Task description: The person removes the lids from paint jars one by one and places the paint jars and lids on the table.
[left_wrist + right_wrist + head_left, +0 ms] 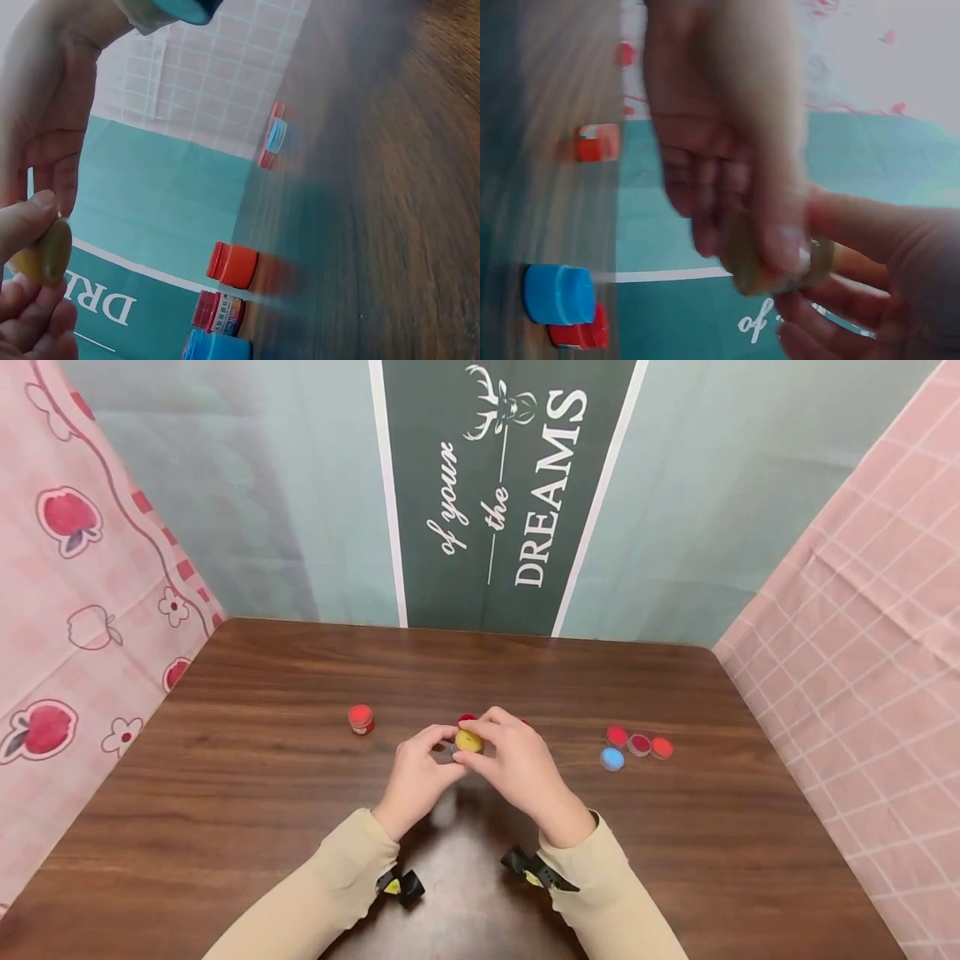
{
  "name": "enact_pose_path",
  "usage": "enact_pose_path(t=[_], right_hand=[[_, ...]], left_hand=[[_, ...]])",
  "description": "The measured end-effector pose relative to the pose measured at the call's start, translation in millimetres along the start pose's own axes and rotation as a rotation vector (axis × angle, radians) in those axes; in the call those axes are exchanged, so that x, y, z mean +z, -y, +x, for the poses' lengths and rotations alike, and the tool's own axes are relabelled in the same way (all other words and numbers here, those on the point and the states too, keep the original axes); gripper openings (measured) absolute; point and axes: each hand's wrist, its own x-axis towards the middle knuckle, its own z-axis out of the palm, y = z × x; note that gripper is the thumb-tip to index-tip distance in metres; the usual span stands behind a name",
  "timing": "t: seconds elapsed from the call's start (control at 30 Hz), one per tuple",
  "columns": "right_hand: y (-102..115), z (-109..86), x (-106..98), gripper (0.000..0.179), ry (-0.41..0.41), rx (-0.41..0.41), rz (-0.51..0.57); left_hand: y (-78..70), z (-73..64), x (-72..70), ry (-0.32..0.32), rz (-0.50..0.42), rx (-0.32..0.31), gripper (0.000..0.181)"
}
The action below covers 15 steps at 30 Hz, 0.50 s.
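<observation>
Yellow jar (469,742) is up off the table (247,777), mid-width, between both hands. Left hand (420,775) pinches it from the left, thumb and fingers on opposite sides. Right hand (527,768) pinches it from the right, same kind of grip, fingertips of the two hands close together. Right wrist view is motion-blurred, so can't tell exactly how jar and lid sit.

Just behind the hands, three jars stand in a loose row, mostly covered in the head view. Left wrist view has them: blue jar (217,346), red jar (218,313) with a printed label, orange jar (232,265). Blue and red are near each other.

Another jar, the orange-red jar (361,720), stands alone left of the hands, well apart from the row.

Right of the hands, cluster of four flat discs: red disc (617,737), dark red disc (640,744), orange disc (662,747), with the blue disc (612,759) just in front of the red one.

Beyond the table's back edge: green backdrop (442,593), white lettering, "DREAMS" readable.
</observation>
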Motion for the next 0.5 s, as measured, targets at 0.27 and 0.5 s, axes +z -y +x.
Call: enact_pose_path(t=[0.27, 0.5], right_hand=[[4.7, -4.2, -5.3, 0.054, 0.083, 0.097, -0.037], [5.9, -4.0, -1.7, 0.035, 0.000, 0.088, -0.043]], left_hand=[[0.7, -0.3, -2.6, 0.093, -0.057, 0.028, 0.033], [-2.5, -0.1, -6.0, 0.102, -0.047, 0.016, 0.030]])
